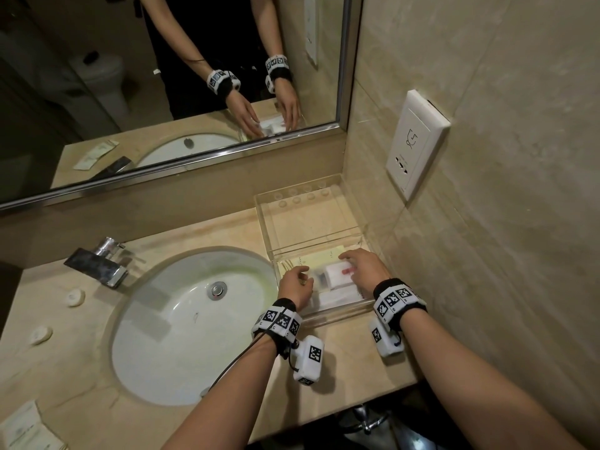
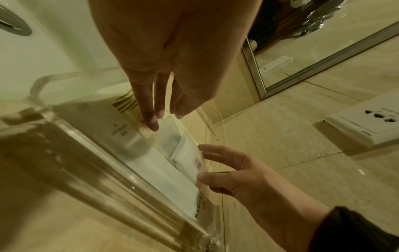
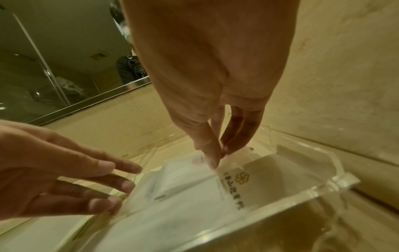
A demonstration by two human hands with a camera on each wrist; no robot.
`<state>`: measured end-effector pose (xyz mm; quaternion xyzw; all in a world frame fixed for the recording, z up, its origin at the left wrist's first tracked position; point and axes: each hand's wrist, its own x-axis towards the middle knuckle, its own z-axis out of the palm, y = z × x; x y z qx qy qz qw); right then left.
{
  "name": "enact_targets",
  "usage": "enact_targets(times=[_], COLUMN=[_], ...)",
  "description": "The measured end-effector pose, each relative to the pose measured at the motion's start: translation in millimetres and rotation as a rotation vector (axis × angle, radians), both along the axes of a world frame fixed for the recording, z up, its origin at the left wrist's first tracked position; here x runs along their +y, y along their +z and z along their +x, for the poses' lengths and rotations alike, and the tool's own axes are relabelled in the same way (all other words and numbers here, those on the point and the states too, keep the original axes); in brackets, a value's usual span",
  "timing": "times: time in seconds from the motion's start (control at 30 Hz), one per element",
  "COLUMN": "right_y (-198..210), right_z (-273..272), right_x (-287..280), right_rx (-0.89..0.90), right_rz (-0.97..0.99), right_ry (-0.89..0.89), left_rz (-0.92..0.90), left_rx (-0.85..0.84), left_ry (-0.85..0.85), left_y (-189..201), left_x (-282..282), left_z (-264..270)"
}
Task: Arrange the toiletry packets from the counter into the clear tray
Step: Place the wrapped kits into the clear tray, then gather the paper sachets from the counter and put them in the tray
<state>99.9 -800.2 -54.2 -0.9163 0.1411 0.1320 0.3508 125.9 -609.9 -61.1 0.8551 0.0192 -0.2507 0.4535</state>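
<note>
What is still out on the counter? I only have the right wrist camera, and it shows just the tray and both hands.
Observer: In the head view, a white packet lies at the counter's near left corner, across the sink from the tray.
Operator: Anything else there?
Observer: A small round white disc and a second disc sit left of the sink, nearer than the tap.
Operator: And what is at the tray's far end?
Observer: A row of round holes along its back edge.
</note>
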Motion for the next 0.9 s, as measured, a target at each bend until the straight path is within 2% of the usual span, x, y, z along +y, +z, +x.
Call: enact_targets(times=[0.3, 0.47, 0.57, 0.7, 0.9], right_y=[13, 29, 44, 62, 67], right_z=[3, 9, 18, 32, 46], right_x=[5, 33, 73, 142, 261], right_rx=[-0.006, -0.153, -0.237, -0.326, -0.294], right_rz=[-0.051, -0.046, 0.043, 0.154, 0.262], right_ry=[-0.015, -0.025, 0.041, 0.177, 0.407], left_rz=[-0.036, -0.124, -0.152, -0.145, -0.091], left_rx=[-0.024, -0.064, -0.105, -0.135, -0.145], left_ry=[0.041, 0.126, 0.178, 0.347, 0.651], left_y=[4, 23, 39, 52, 59], left_x=[9, 37, 75, 147, 270], left_z=[1, -1, -3, -11, -43])
